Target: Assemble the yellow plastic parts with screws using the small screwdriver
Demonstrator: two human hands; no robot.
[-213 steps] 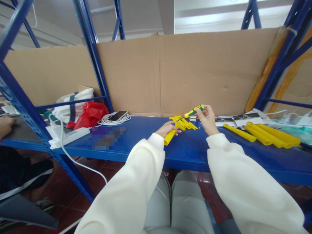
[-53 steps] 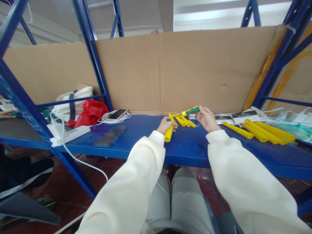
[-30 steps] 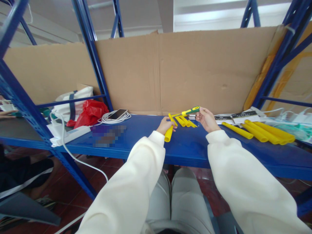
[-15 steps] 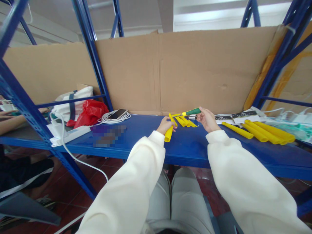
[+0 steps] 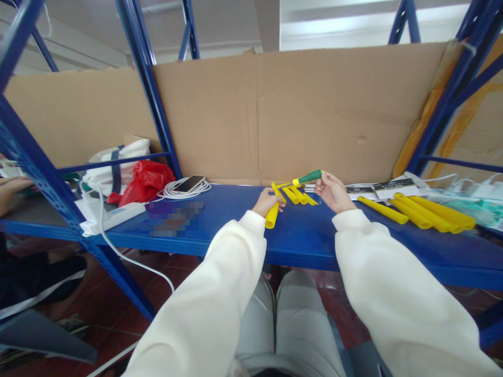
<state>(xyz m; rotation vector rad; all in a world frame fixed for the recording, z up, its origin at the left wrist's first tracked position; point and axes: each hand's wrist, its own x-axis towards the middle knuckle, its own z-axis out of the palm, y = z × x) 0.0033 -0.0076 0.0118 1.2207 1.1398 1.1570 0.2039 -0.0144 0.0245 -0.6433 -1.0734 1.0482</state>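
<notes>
yellow tube (image 5: pixel 271 217), one: centre of frame, gripped between thumb and fingers of left hand (image 5: pixel 265 202). screwdriver (image 5: pixel 310 177), one: shaft reaching the tube's upper end; handle rolled from yellow-patched to green side since a second ago, so turning seems under way. right hand (image 5: pixel 334 192): fingertips at handle's end; firm pinch or loose, cannot tell. loose tubes (image 5: pixel 382 210), at least four: right of frame. phone (image 5: pixel 190 184), one: left of centre.

You've got open flat blue shelf (image 5: pixel 230 203) left of your left hand (image 5: pixel 265 201) up to the coiled white cable (image 5: pixel 173 193), brown cardboard panel (image 5: pixel 251 125) blocking behind.
</notes>
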